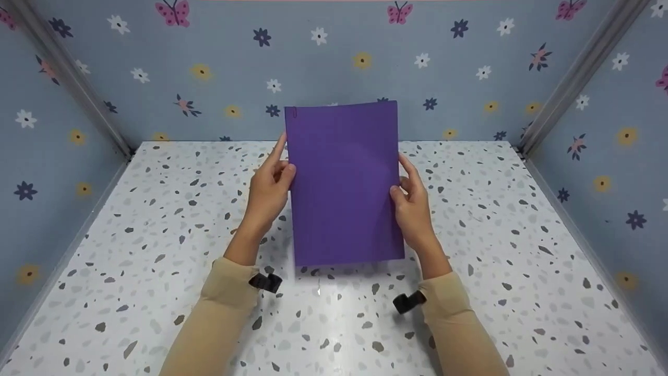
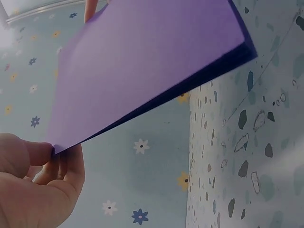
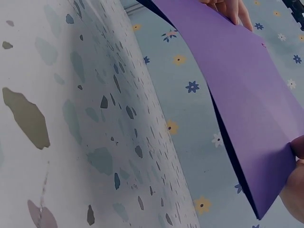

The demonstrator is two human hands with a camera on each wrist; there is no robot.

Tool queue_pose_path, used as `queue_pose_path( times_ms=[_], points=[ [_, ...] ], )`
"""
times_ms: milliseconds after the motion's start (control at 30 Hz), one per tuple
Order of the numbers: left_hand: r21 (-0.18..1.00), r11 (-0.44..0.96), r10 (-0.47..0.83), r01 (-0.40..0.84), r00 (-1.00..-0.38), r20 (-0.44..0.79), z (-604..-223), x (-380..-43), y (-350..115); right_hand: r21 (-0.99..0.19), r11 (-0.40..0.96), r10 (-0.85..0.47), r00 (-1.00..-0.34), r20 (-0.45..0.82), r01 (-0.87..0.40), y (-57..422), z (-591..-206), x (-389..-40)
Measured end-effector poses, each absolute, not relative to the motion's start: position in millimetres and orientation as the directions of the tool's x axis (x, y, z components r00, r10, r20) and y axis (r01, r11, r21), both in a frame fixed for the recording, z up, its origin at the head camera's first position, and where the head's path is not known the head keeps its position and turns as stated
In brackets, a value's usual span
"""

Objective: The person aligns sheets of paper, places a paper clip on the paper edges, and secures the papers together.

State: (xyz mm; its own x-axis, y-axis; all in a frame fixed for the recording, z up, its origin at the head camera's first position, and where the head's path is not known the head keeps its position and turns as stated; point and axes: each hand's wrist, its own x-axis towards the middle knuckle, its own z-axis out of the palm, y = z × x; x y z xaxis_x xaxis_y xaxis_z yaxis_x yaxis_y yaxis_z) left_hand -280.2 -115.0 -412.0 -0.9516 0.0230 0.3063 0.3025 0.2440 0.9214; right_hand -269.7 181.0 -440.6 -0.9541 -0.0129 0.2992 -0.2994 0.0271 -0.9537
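Observation:
Both hands hold up a set of purple paper sheets [image 1: 344, 183], upright over the table and tilted a little. A small red paper clip [image 1: 295, 112] sits at its top left corner. My left hand [image 1: 270, 183] pinches the left edge between thumb and fingers, its index finger stretched up along that edge. On the right edge, slightly lower, my right hand [image 1: 412, 203] grips with the thumb on the front and the fingers behind. Along the bottom, the layers of the purple sheets [image 2: 152, 71] stand slightly apart in the left wrist view.
The white speckled table [image 1: 156, 219] spreads below the hands. Behind it rises a blue wall [image 1: 334, 62] with flowers and butterflies, and similar panels stand at both sides. Black straps [image 1: 266, 282] hang at the beige sleeves [image 1: 209, 313].

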Motion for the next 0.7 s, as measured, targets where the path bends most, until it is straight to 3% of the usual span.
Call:
queue_pose_path(
  times_ms=[700],
  points=[
    [0.967, 0.182, 0.024, 0.179, -0.984, 0.178, -410.7, -255.2, -103.1, -0.953, 0.042, 0.01, -0.953, 0.302, -0.301, 174.5, -437.7, -266.9]
  ],
)
